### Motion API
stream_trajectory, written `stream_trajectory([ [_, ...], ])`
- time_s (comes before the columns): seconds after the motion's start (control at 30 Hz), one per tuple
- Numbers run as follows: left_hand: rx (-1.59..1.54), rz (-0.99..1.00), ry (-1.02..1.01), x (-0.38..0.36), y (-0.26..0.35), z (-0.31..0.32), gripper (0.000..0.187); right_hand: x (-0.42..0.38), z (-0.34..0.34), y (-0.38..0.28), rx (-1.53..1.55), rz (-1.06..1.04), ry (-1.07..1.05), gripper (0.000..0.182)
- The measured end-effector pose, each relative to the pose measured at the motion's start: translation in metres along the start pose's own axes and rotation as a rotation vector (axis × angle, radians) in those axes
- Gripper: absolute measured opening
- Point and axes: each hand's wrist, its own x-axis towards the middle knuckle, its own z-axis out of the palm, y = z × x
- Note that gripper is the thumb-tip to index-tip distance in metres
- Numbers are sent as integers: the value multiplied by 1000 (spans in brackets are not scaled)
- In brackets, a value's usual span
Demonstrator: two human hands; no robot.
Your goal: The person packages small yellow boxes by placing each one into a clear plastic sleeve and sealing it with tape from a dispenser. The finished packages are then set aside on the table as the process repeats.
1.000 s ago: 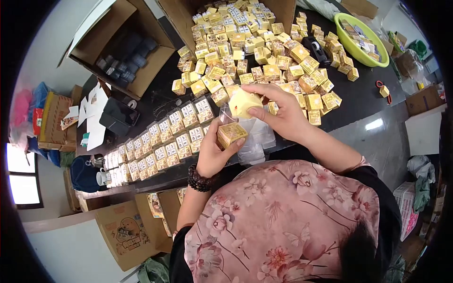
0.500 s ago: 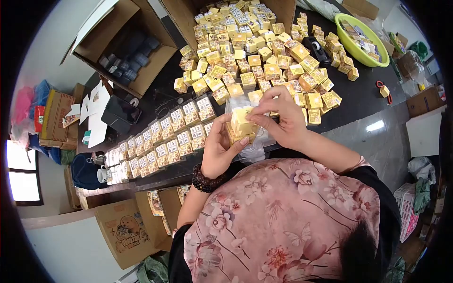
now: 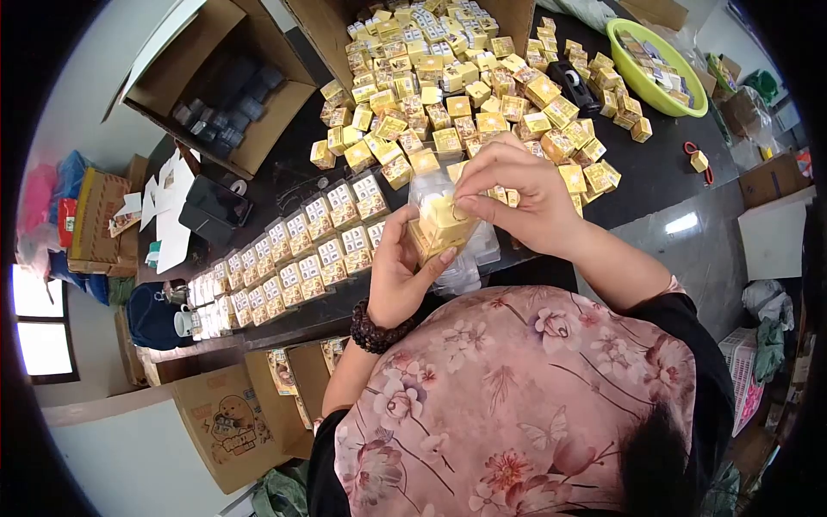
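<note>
My left hand (image 3: 403, 267) is wrapped round a small yellow box (image 3: 444, 226) in a clear plastic case (image 3: 428, 184), in front of my chest. The fingers of my right hand (image 3: 514, 191) are pinched at the upper right edge of the case and box; what exactly they grip is too small to make out. Beneath the hands, more clear plastic cases (image 3: 482, 248) lie at the table edge. Left of them run two rows of packed boxes (image 3: 330, 252). A large heap of loose yellow boxes (image 3: 457, 108) spreads beyond my hands.
An open carton (image 3: 267, 129) with clear cases stands at the upper left, with a black phone (image 3: 226, 202) near it. At the upper right are a green basin (image 3: 659, 69), a black tape dispenser (image 3: 573, 86) and red scissors (image 3: 708, 175). Another carton (image 3: 233, 422) sits below the table.
My right hand has risen slightly, its fingers now at the case's upper edge. The clear case shows more plainly above the yellow box. The view has shifted a little.
</note>
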Motion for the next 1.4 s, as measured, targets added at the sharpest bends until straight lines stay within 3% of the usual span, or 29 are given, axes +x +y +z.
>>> stream_trajectory([
  [0.1,87,37,12,0,-2,-2,57,2,2,-1,-40,17,45,10],
  [0.2,54,7,35,0,-1,0,61,-3,3,-1,-143,-103,-58,18],
  [0.27,10,43,94,2,6,6,65,-11,15,-4,194,186,175,31],
  [0.3,10,44,95,1,3,6,65,-14,19,2,194,186,173,31],
  [0.37,-14,161,86,1,-5,5,68,-23,28,14,508,314,119,40],
  [0.4,-16,159,86,2,-4,5,68,-24,32,15,507,317,120,40],
  [0.47,101,68,32,4,3,7,68,-24,40,14,795,359,215,31],
  [0.57,77,14,-14,3,7,0,62,-31,37,14,567,385,57,22],
  [0.67,141,-118,-72,-2,9,-7,55,-38,43,22,654,416,12,18],
  [0.77,109,-86,-69,0,9,-5,47,-44,43,24,543,401,-4,17],
  [0.87,191,-45,-11,3,11,1,50,-43,46,20,700,513,95,15],
  [0.97,70,51,57,2,3,3,53,-38,43,18,859,452,143,13],
  [1.07,130,110,81,5,-7,5,59,-28,34,18,706,592,-20,15],
  [1.17,310,71,64,5,-8,4,63,-26,35,19,527,492,-5,16],
  [1.2,310,70,62,5,-7,3,63,-25,34,19,526,493,-3,16],
  [1.27,419,70,34,4,-4,3,66,-25,33,19,645,697,24,13],
  [1.4,352,51,16,3,-3,3,62,-24,27,16,651,716,23,9],
])
